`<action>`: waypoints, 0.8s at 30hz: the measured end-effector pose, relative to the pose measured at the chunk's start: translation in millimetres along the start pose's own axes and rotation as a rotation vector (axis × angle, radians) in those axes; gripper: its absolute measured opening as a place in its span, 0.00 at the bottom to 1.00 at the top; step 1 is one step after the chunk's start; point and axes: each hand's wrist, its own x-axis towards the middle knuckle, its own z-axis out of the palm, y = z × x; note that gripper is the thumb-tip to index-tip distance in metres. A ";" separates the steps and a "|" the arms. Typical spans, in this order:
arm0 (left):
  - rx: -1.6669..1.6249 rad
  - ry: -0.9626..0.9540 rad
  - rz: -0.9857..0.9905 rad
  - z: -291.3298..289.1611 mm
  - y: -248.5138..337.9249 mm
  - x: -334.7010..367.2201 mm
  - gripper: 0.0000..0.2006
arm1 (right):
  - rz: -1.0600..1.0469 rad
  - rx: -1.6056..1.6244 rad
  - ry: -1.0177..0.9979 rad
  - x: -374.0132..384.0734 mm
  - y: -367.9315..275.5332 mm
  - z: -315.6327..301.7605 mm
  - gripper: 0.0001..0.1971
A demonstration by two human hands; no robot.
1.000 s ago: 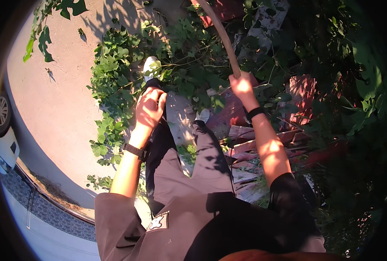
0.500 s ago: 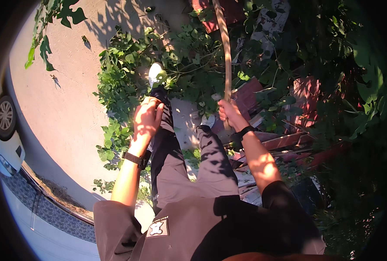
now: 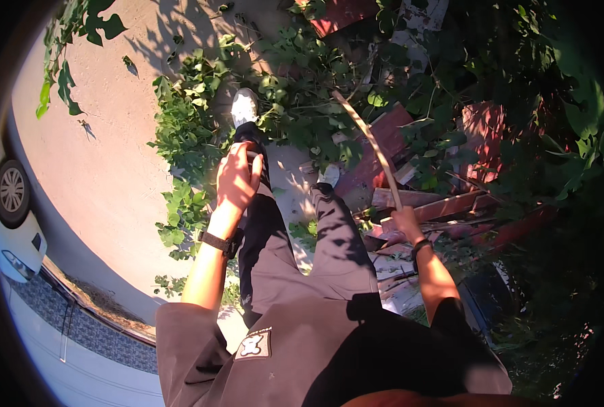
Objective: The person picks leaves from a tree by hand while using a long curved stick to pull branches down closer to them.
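A long, slightly bent wooden stick [image 3: 370, 139] slants up and to the left from my right hand [image 3: 405, 222]. That hand is closed around the stick's lower end, beside a pile of broken reddish boards [image 3: 451, 207]. The stick's far tip is over green leafy vines [image 3: 302, 74]. My left hand [image 3: 236, 178] is over my left leg, back of the hand up and fingers extended, with no tool seen in it. Whether it presses on the leg, I cannot tell. Both wrists wear dark bands.
Vines spread around my white left shoe [image 3: 245, 107] and along the pale concrete ground [image 3: 105, 183]. A larger reddish board [image 3: 376, 149] lies ahead of my right foot. Dense dark foliage [image 3: 553, 122] fills the right side. A white car [image 3: 17, 234] stands at the far left.
My right hand has moved right and back toward me. The stick's far end has swung down and left, from upright to slanting. My left hand stays over the leg.
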 end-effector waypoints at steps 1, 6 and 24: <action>-0.083 -0.131 -0.074 3.1 2.3 7.1 0.16 | 0.094 0.064 -0.051 -20.1 -44.5 13.5 0.06; -0.040 -0.129 0.077 -5.0 22.2 23.7 0.16 | 0.276 0.351 -0.118 -38.0 -77.4 35.8 0.06; -0.069 -0.066 -0.061 -24.2 16.5 4.3 0.11 | -0.965 0.006 0.250 -2.7 -448.1 -61.1 0.13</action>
